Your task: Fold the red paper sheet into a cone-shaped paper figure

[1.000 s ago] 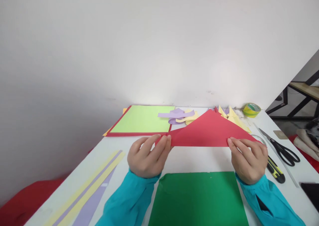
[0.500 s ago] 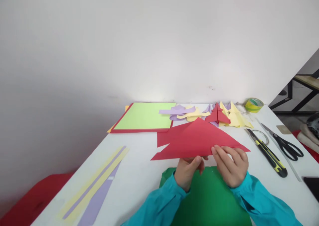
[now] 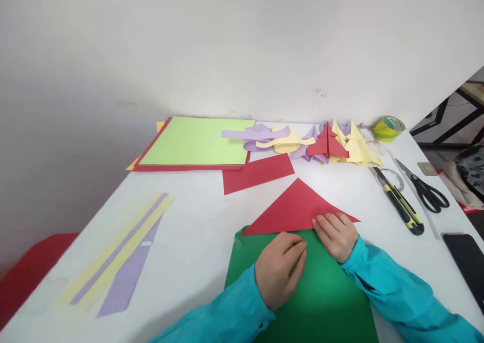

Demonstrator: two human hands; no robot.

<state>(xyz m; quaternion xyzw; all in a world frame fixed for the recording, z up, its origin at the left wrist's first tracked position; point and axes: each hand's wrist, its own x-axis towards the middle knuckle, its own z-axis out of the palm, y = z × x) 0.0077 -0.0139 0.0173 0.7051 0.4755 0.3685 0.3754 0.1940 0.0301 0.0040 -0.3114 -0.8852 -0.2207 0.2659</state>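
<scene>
A red paper folded into a triangle (image 3: 295, 207) lies flat on the white table (image 3: 196, 232), its long edge over the top of a dark green sheet (image 3: 313, 302). My right hand (image 3: 335, 234) rests on the triangle's lower right part, fingers stretched out and pressing it down. My left hand (image 3: 282, 267) lies on the green sheet just below the triangle, fingers loosely curled, nothing visible in them. A loose red strip (image 3: 257, 174) lies behind the triangle.
At the back lie a light green sheet on a red sheet (image 3: 196, 144), purple and yellow scraps (image 3: 268, 137) and folded paper shapes (image 3: 336, 144). To the right are a utility knife (image 3: 401, 207), scissors (image 3: 425, 192), tape roll (image 3: 387, 128) and a dark phone (image 3: 467, 262). Paper strips (image 3: 121, 252) lie left.
The red triangle came down from being held up by both hands to lying flat. A red strip now lies apart behind it. My left hand moved off onto the green sheet.
</scene>
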